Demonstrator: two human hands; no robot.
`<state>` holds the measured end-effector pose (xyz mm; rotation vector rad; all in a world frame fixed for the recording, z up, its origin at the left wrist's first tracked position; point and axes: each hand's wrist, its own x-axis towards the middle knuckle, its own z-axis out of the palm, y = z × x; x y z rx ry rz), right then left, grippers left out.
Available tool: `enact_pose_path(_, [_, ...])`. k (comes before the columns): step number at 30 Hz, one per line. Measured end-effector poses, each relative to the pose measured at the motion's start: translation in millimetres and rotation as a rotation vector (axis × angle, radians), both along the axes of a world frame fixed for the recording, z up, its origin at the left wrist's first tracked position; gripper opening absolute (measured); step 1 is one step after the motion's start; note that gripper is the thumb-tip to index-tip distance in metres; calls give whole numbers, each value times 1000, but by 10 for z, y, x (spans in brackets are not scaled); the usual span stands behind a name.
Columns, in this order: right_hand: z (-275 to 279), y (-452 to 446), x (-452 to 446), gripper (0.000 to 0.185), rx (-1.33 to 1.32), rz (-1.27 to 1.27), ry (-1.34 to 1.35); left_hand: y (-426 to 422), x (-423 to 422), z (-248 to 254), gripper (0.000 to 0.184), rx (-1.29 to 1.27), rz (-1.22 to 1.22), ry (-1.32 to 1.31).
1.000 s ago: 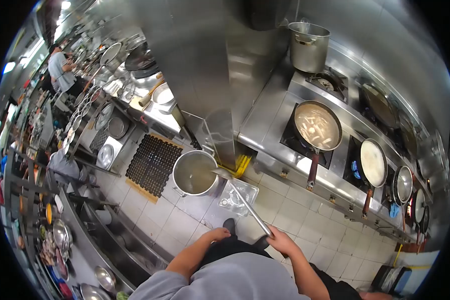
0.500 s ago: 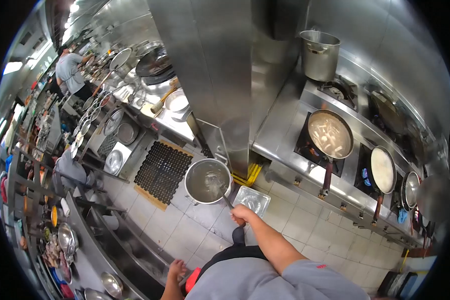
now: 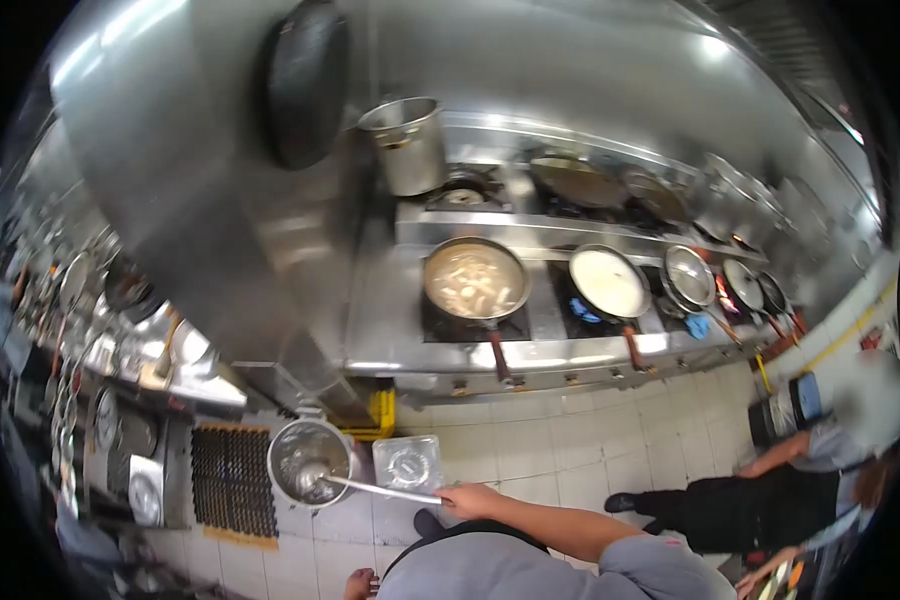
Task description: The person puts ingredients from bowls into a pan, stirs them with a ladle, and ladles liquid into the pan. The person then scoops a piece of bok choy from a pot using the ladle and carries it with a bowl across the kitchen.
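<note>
My right hand (image 3: 467, 502) is closed round the end of a long-handled ladle (image 3: 385, 490). The ladle's bowl is at the mouth of a tall metal stockpot (image 3: 276, 478) on the floor; whether it touches the liquid I cannot tell. Low in the view, my left hand (image 3: 362, 583) hangs by my body, its fingers loosely bent and holding nothing visible. Beside the stockpot lies a square, clear lid-like piece (image 3: 407, 462).
On the range (image 3: 370, 335) stand a pan with pale strips in brown liquid (image 3: 475, 282), a pan of creamy liquid (image 3: 607, 281) and a stockpot (image 3: 410, 150). A yellow crate (image 3: 378, 415) and black mat (image 3: 232, 480) are low down. A co-worker (image 3: 760, 500) stands at right.
My view has swung right toward the range. My right hand has raised the ladle handle to a flatter angle, and the ladle's bowl now shows. The co-worker's body has come into view.
</note>
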<state>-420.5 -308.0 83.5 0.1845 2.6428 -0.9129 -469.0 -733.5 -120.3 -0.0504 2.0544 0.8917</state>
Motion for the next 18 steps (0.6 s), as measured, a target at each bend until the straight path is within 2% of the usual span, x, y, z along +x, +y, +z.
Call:
enact_pose_path(1, [112,141,171,37,12,-52,2,212,-148,42,39,13,-55,-23])
enact_pose_path(2, [228,314,371,37,-131,-22,15,429,-298,91,39,26,-109,-45])
enact_pose_path(3, [432,465,561,37,-275,16,34,844,-423,603,40,37,-159,-93])
enact_pose_path(4, [677,597,777,39,-376,-102,-98,1259,-421,1261,42,11,-97,-212])
enact_pose_path(5, [1039,700,979,41,-482,-212,-230,1371,-499,1182,42,13,-124,-209])
enact_pose_path(7, [1578,861,1397,41,-600,-361,-316,1603,-607,975,38,105,-406,-264])
enact_pose_path(10, [1938,990,2037,40,-725,-634,-257,1957,-593,1046,38,85,-510,-290])
enact_pose_path(12, [2164,1092,2289,41,-741,-686,-238,2092,-544,965,40,81,-579,-284])
enact_pose_path(14, [2208,1250,2499,33,-863,-938,-106,2169,-496,894,41,71,-541,-296])
enact_pose_path(15, [2191,1379,2569,33,-863,-928,-108,2221,-455,890,42,58,-515,-310])
enact_pose_path(16, [2163,1543,2628,25,-921,-964,-16,2221,-425,783,42,60,-505,-308])
enact_pose_path(18, [2172,1893,2665,10,-972,-1035,140,2183,-385,560,41,51,-294,-368])
